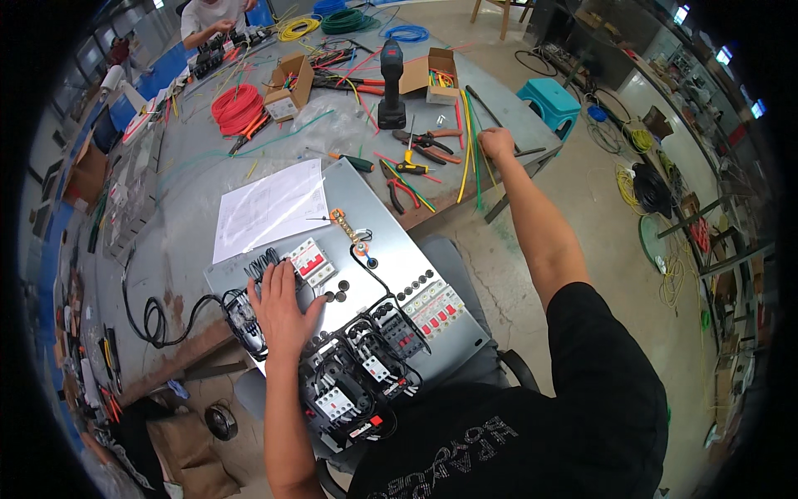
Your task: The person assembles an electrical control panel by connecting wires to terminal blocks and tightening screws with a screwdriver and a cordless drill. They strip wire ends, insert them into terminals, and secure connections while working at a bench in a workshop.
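Note:
My left hand lies with fingers stretched out on the metal mounting panel, right beside a white circuit breaker with a red switch. Under and around it are black wires and a wired block. Several black-wired contactors cover the panel's near side, with a row of small red-switched breakers to their right. Stretched out to the table's right edge, my right hand is closed, next to yellow and green wires; what its fingers hold, if anything, is hidden. A brass terminal bar sits on the panel.
Beyond the panel lie a paper sheet, a cordless drill, red-handled pliers, a screwdriver, a red wire coil and cardboard boxes. A blue stool stands right. Another person works at the far end.

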Available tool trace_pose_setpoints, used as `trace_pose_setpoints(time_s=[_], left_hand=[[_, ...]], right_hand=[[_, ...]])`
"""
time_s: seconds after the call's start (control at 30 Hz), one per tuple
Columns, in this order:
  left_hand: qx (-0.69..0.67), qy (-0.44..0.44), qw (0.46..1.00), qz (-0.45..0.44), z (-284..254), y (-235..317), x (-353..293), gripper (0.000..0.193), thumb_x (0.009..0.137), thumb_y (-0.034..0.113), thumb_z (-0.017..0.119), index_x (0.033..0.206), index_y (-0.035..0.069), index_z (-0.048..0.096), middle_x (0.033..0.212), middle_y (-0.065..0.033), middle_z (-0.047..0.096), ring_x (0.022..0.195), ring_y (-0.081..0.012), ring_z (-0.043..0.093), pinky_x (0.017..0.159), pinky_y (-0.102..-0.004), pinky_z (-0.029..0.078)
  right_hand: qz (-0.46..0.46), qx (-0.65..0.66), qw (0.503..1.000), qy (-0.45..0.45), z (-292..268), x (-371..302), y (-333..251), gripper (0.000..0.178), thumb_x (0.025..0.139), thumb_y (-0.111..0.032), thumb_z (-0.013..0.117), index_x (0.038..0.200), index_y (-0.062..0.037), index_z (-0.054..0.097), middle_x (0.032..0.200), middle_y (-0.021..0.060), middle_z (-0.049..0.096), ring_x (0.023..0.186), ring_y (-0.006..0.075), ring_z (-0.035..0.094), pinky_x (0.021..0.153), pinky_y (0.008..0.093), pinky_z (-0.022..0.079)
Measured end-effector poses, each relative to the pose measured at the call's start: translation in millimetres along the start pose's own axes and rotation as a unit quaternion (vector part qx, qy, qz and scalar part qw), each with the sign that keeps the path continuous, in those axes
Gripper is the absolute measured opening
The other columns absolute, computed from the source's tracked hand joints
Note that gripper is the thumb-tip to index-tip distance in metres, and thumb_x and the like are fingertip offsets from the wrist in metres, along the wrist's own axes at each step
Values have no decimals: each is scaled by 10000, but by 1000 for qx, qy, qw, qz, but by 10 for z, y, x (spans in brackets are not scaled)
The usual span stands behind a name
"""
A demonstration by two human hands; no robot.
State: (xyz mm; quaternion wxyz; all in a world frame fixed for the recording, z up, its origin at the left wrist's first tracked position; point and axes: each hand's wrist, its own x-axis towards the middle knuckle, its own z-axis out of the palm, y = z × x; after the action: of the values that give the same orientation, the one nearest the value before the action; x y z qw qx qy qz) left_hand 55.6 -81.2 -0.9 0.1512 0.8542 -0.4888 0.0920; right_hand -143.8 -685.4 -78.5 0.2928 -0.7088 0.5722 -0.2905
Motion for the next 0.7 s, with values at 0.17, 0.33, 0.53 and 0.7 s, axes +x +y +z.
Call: trace_pose_setpoints(time_s=[0.17,0.33,0.53,0.7], left_hand=[[-1,6,1000,3,6,22,19,865,753,407,889,1446,-5,577,1483,-157,600,1455,-357,485,1285,-592,183],[-12,16,1000,17,32,56,71,858,748,409,894,1434,-4,588,1473,-157,606,1454,-357,486,1283,-594,189],[-11,28,999,22,43,22,34,847,734,404,903,1418,4,604,1461,-151,617,1442,-353,498,1277,-600,198],[4,15,1000,5,3,10,-10,841,730,405,905,1409,6,611,1452,-150,623,1437,-353,506,1275,-603,205]], right_hand=[[-3,86,996,-4,13,122,132,228,857,-173,743,1006,-4,781,796,88,743,682,182,708,617,349,549],[-11,4,1000,16,-163,151,138,249,864,-198,743,1018,-6,780,817,106,751,714,212,733,668,379,571],[-67,-168,975,127,-241,-175,-159,320,806,-349,802,1004,-99,820,1043,183,787,1006,367,755,864,488,592],[-76,-281,954,-71,-281,-436,-764,432,800,-428,863,1070,-93,819,1149,165,785,1089,355,747,895,469,601]])
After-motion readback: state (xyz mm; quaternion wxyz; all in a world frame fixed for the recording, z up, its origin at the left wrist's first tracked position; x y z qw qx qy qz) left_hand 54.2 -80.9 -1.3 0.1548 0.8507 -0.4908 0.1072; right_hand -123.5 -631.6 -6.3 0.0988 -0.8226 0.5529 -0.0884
